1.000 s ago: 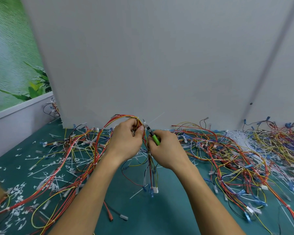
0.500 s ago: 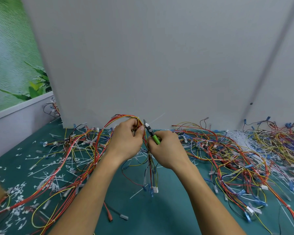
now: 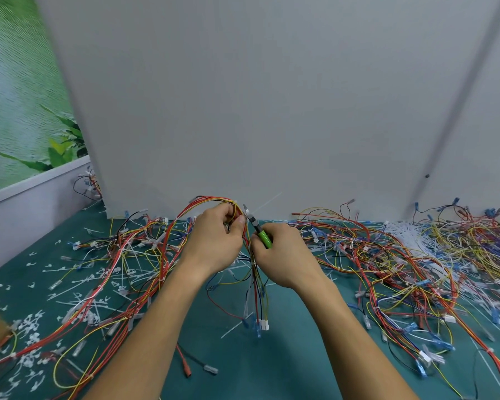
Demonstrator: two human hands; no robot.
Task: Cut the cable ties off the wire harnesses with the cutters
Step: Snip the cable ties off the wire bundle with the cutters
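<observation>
My left hand (image 3: 215, 241) grips a raised wire harness (image 3: 168, 235) of red, orange and yellow wires at the top of its loop, above the green table (image 3: 286, 350). My right hand (image 3: 283, 255) holds green-handled cutters (image 3: 256, 226), their metal tip pointing up and left, right beside my left thumb and the held wires. A thin white cable tie tail (image 3: 267, 202) sticks up to the right past the tip. The harness's loose ends with white and blue connectors (image 3: 259, 324) hang down between my wrists.
Tangled harnesses (image 3: 401, 261) cover the table's right side, with a white pile of ties (image 3: 407, 232) at the back. Cut white tie pieces (image 3: 35, 327) litter the left. A grey wall panel (image 3: 257, 111) stands close behind my hands.
The cutters' tip has shifted slightly up and left, closer to my left thumb. Both hands otherwise stay in place on the harness.
</observation>
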